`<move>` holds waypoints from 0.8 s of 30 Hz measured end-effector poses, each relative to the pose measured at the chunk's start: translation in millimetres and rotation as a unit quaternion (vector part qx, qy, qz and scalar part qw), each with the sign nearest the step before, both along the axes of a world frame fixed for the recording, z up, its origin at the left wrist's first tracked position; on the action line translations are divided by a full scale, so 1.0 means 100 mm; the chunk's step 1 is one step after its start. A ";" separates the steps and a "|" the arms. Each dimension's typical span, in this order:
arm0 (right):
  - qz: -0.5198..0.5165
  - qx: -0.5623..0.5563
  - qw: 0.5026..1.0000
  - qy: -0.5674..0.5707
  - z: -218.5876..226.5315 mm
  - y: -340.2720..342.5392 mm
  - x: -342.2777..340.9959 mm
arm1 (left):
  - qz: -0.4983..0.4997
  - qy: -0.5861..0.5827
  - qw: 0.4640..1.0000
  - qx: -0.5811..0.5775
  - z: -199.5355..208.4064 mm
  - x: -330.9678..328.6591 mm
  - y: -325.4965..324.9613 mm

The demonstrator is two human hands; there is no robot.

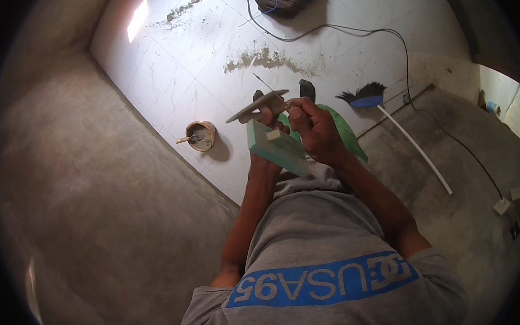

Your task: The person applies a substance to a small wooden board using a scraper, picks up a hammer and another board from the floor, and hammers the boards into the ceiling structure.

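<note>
My left hand (268, 116) is closed on a flat grey board (258, 106), seen nearly edge-on. A pale green, slab-like block (277, 150) with a small light piece on its face sits just below, close to the same wrist; how it is held is hidden. My right hand (317, 127) is curled round a thin metal tool (264, 81), whose narrow end points up and left past the board. The tool's exact kind is unclear. Both hands are held together in front of my body, above a green cloth or bag (345, 133).
A small bucket (213, 142) of grey mortar, with a wooden-handled tool in it, stands left on the white tiles. Right lies a blue broom (367, 101) with black bristles. A black cable (406, 66) crosses the floor from a dark tool bag (290, 5). Grey walls rise both sides.
</note>
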State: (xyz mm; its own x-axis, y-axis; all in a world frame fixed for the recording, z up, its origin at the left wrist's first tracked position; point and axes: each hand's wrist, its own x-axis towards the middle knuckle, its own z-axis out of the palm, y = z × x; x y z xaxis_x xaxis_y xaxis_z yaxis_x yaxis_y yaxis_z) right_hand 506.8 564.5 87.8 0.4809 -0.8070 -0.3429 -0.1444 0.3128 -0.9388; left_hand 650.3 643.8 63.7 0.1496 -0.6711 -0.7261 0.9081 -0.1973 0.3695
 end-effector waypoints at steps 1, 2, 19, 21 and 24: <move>-0.009 -0.020 1.000 0.003 0.02 0.01 0.02 | 0.015 0.031 0.999 -0.019 0.00 0.06 -0.02; -0.018 -0.039 0.999 0.007 0.03 0.01 0.03 | 0.030 0.062 0.997 -0.039 0.00 0.08 -0.03; -0.053 -0.004 0.993 0.101 -0.38 -0.11 -0.12 | 0.044 -0.029 0.998 -0.025 0.23 -0.03 -0.25; -0.063 -0.065 0.983 0.158 -0.40 -0.21 -0.29 | 0.030 -0.103 0.994 -0.013 0.28 -0.01 -0.35; -0.032 -0.045 0.993 0.107 0.34 -0.28 -0.18 | -0.049 -0.344 0.936 0.051 0.19 0.01 -0.18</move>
State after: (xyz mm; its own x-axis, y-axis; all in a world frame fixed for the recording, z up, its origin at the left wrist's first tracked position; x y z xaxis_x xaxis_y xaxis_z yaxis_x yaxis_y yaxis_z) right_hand 488.5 536.5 121.8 0.3526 -0.8654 -0.3561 -0.3261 0.2430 -0.9136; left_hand 650.8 625.4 82.2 0.5474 -0.6385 -0.5411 0.4380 -0.3324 0.8353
